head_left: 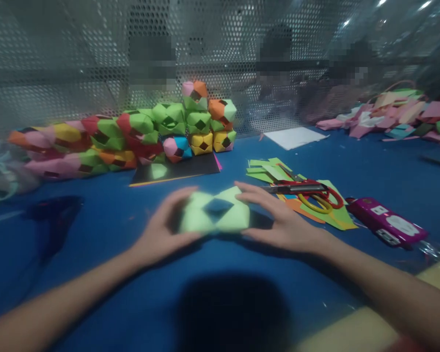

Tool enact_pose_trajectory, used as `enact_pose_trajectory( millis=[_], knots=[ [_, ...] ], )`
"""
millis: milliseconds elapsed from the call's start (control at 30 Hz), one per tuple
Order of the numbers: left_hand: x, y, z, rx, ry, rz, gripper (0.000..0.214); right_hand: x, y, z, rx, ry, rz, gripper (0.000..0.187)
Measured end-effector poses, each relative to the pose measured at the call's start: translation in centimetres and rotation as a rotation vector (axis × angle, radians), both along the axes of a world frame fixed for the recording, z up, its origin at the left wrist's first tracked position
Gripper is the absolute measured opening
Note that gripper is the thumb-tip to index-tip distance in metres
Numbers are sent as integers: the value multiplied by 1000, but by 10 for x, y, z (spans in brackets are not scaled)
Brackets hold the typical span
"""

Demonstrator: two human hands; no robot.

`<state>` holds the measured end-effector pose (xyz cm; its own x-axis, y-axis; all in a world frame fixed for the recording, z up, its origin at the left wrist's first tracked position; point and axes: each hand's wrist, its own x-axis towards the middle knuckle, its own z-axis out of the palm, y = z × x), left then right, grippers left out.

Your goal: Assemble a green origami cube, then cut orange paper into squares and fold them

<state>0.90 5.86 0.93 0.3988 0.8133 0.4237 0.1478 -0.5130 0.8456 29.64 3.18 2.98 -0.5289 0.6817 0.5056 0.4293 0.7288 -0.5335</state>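
A pale green folded-paper cube [214,211] with a dark diamond opening on top rests on the blue table [106,220]. My left hand [165,225] cups its left side with fingers curled against it. My right hand [278,215] presses its right side, fingers laid over the top edge. Both hands hold the cube between them.
A pile of coloured paper cubes [139,132] stands behind on the left. Red and yellow scissors [308,193] lie on green and orange paper strips to the right, beside a magenta device [386,227]. White paper [295,137] and paper scraps [399,115] lie far right. A perforated metal screen stands behind.
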Motion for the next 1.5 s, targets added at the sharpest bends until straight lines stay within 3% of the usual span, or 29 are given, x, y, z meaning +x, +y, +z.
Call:
enact_pose_trajectory(
  millis=[300, 733, 900, 1333, 1500],
  knots=[
    [1, -9, 0, 37, -62, -37, 69, 1, -4, 2, 27, -2, 29, 56],
    [7, -13, 7, -134, -136, -112, 65, 1, -5, 6, -225, 73, 4, 53],
    [7, -14, 5, -103, -144, -140, 65, -2, -7, 6, -196, 49, 22, 55],
    [13, -15, 8, -217, -105, -37, 67, -5, -7, 1, -231, 77, -2, 53],
    [10, -12, 4, -94, -55, -29, 58, -8, -6, -2, -209, 85, -6, 53]
  ],
)
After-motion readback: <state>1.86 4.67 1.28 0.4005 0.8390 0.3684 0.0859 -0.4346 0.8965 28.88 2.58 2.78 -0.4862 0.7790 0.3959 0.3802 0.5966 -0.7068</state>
